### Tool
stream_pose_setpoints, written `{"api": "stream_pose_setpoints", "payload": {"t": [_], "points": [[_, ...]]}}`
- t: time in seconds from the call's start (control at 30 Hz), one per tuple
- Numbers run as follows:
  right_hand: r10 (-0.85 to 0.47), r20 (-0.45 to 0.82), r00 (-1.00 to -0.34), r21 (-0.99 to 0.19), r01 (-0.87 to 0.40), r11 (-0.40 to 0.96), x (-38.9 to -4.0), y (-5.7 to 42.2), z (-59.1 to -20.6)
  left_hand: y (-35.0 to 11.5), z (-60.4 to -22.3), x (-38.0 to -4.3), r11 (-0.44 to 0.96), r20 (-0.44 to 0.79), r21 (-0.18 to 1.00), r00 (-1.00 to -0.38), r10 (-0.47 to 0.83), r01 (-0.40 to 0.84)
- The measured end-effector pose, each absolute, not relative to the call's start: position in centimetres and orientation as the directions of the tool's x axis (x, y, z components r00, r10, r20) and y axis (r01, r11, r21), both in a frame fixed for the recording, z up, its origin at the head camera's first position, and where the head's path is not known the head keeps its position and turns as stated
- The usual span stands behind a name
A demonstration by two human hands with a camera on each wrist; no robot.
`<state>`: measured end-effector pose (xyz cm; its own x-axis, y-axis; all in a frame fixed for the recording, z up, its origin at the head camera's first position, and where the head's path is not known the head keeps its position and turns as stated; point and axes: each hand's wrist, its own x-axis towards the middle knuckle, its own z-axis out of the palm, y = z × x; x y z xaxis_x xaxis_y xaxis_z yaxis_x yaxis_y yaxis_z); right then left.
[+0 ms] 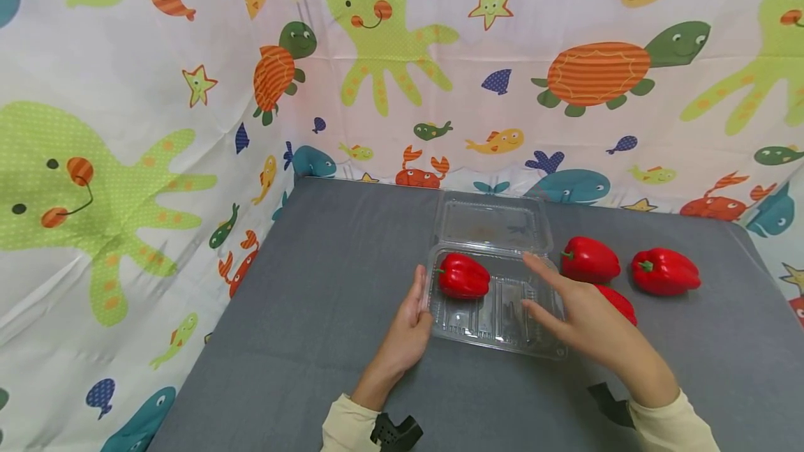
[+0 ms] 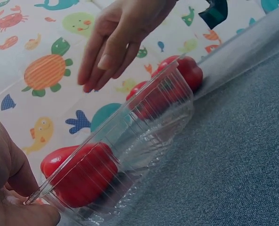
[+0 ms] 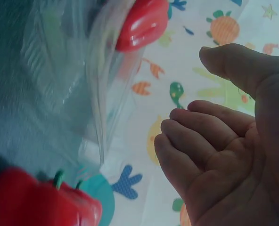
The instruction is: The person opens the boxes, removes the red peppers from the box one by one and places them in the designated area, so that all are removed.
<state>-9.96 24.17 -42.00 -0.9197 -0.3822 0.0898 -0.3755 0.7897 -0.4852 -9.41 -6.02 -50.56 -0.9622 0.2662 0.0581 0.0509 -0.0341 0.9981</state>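
Note:
A clear plastic clamshell container [image 1: 502, 326] lies on the cloth, its lid [image 1: 493, 222] folded back away from me. Inside its left part sits a red bell pepper [image 1: 463, 275]. My left hand [image 1: 405, 330] is at the container's left side; in the left wrist view, its thumb and fingers [image 2: 45, 214] pinch the rim. Above the container's right side hovers my right hand [image 1: 590, 316], fingers extended and thumb apart, with nothing in it, as the right wrist view [image 3: 224, 146] also shows. Part of a red pepper [image 1: 618, 304] is hidden behind that hand.
Two more red bell peppers, a nearer one [image 1: 590, 260] and a farther one [image 1: 666, 271], lie right of the container. Grey cloth [image 1: 326, 284] covers the table. A curtain [image 1: 502, 33] with sea animals hangs along the back and sides.

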Motion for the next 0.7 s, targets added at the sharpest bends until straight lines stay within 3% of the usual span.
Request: {"api": "stream_pose_setpoints", "payload": {"t": [0.3,0.7], "points": [[-0.445,0.080,-0.892,-0.533,-0.415,0.737,-10.6,22.1,-42.5,-6.0,-50.8,-9.5,-0.060,0.091,0.995,-0.958,0.272,0.078],[-0.499,0.100,-0.861,-0.514,-0.474,0.715,-11.3,18.1,-43.8,-6.1,-50.8,-9.6,-0.071,0.087,0.995,-0.955,0.282,0.070]]}}
